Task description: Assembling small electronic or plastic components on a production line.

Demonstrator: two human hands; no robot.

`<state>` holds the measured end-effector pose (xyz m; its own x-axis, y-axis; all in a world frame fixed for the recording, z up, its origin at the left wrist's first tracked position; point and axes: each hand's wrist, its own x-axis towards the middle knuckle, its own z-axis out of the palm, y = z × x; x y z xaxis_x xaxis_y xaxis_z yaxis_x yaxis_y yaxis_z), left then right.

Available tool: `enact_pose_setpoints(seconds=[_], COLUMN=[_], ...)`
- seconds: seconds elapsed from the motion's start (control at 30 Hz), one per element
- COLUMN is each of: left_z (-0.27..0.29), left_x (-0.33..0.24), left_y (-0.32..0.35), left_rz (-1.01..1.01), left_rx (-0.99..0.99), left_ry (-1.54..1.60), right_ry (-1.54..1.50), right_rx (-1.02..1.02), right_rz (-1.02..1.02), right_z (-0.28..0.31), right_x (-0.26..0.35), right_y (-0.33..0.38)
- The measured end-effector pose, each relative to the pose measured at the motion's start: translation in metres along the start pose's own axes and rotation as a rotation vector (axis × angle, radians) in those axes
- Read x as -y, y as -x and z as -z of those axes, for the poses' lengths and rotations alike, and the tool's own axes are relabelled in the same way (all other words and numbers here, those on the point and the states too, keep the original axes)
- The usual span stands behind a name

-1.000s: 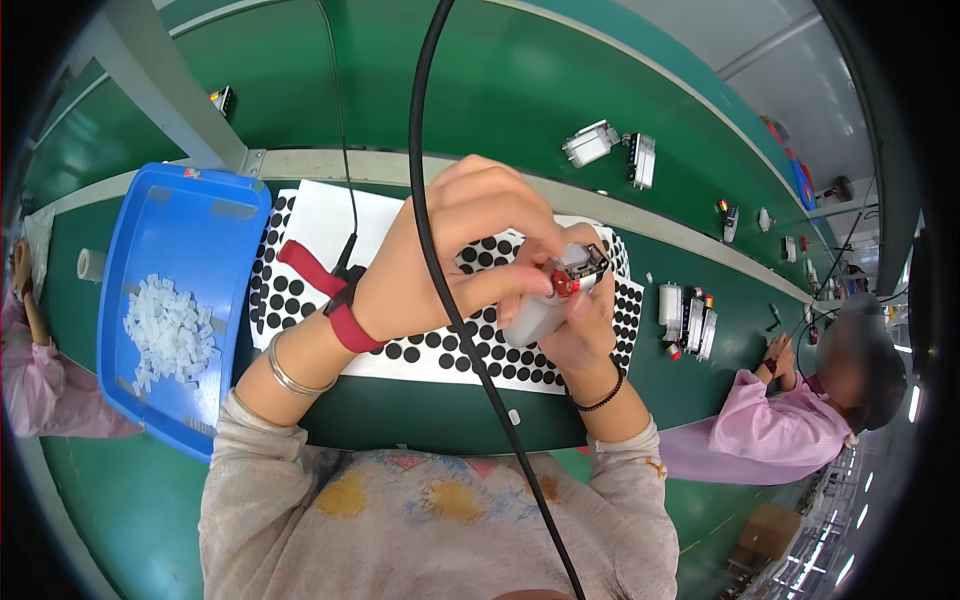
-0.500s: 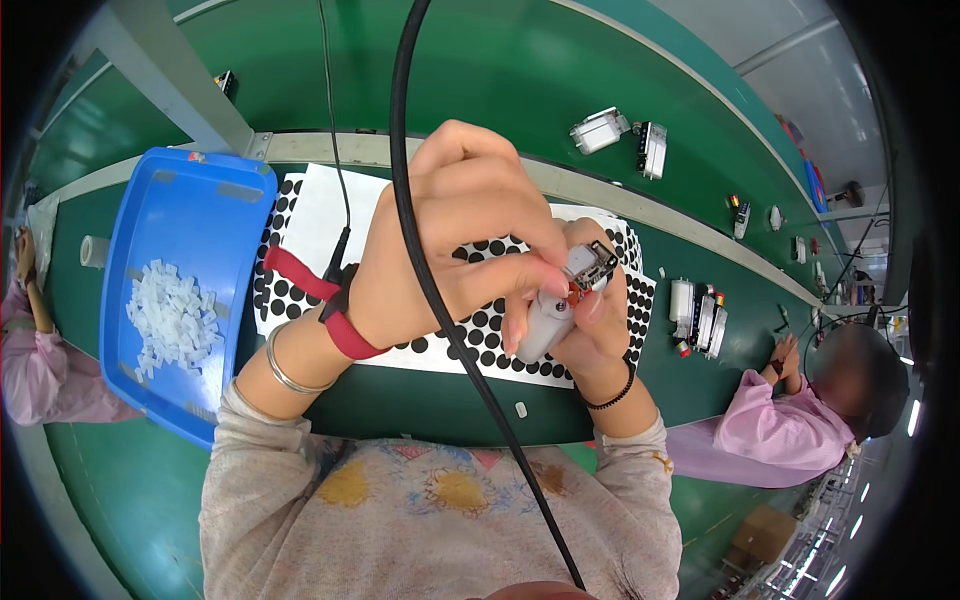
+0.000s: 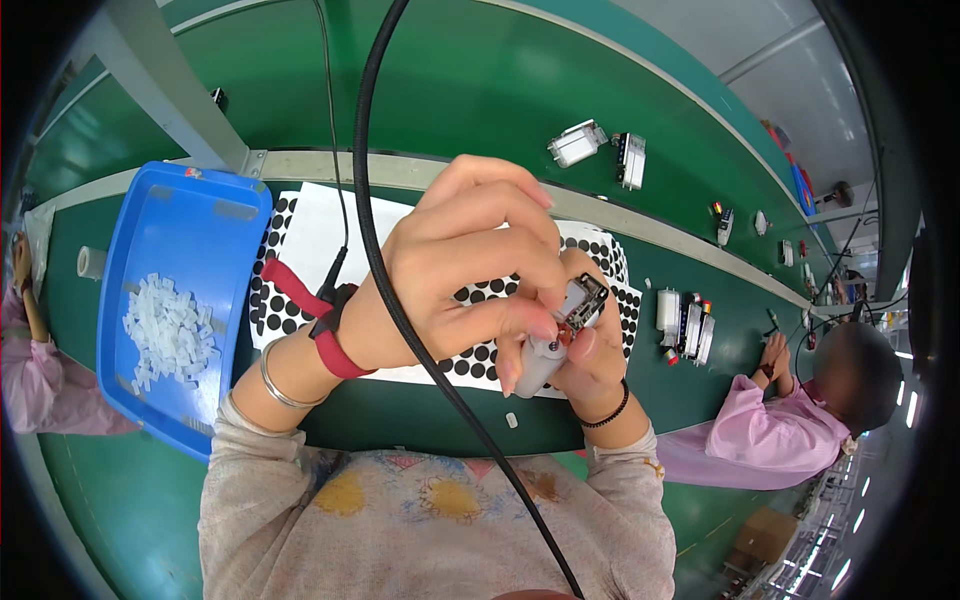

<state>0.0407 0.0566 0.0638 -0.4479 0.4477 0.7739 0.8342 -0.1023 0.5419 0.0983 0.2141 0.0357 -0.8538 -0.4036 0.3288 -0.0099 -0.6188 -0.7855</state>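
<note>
1. The left hand (image 3: 470, 270) has been brought nearer and now covers the part (image 3: 560, 335), its fingertips pinched on the part's top.
2. The right hand (image 3: 590, 365) is closed around the part from below.
3. Fitting work appears under way.
4. A dotted sheet (image 3: 310, 240) lies beyond; a blue tray (image 3: 215, 215) lies left.

**Surroundings on the green bench**

A blue tray (image 3: 215, 215) sits at nine o'clock, holding a heap of small white plastic pieces (image 3: 165, 330). Just beside it, toward centre, lies a white sheet printed with black dots (image 3: 320, 235). A thick black cable (image 3: 365, 190) hangs from twelve o'clock across the view. At one o'clock, two small white assemblies (image 3: 600, 150) lie on the bench (image 3: 480, 90). At three o'clock stands a row of white units (image 3: 685, 325); beyond it, a co-worker in a pink sleeve (image 3: 770, 430). One loose white piece (image 3: 511, 420) rests near the bench's near edge.
</note>
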Motion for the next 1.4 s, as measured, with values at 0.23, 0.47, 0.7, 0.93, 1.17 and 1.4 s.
enact_pose_setpoints(seconds=[0.23, 0.47, 0.7, 0.93, 1.17, 1.4], left_z=[0.0, 0.001, -0.005, -0.004, 0.014, 0.05], left_x=[-0.006, -0.015, -0.013, -0.017, 0.009, -0.008], left_y=[-0.002, -0.001, -0.006, -0.003, -0.007, -0.009], left_rz=[-0.065, -0.076, 0.013, -0.099, 0.112, 0.257], left_rx=[-0.024, 0.033, 0.048, 0.058, -0.04, -0.198], left_ry=[-0.137, -0.265, -0.064, -0.275, -0.45, -0.499], right_ry=[0.028, 0.058, 0.009, 0.115, 0.338, 1.241], right_rx=[-0.011, -0.024, -0.02, -0.014, -0.258, -0.384], right_rz=[0.049, 0.018, 0.007, 0.023, -0.141, 0.077], right_z=[-0.002, -0.003, -0.003, -0.001, 0.032, 0.107], right_x=[0.004, 0.005, 0.011, 0.013, -0.001, -0.081], right_y=[0.002, 0.008, 0.007, 0.006, -0.046, -0.179])
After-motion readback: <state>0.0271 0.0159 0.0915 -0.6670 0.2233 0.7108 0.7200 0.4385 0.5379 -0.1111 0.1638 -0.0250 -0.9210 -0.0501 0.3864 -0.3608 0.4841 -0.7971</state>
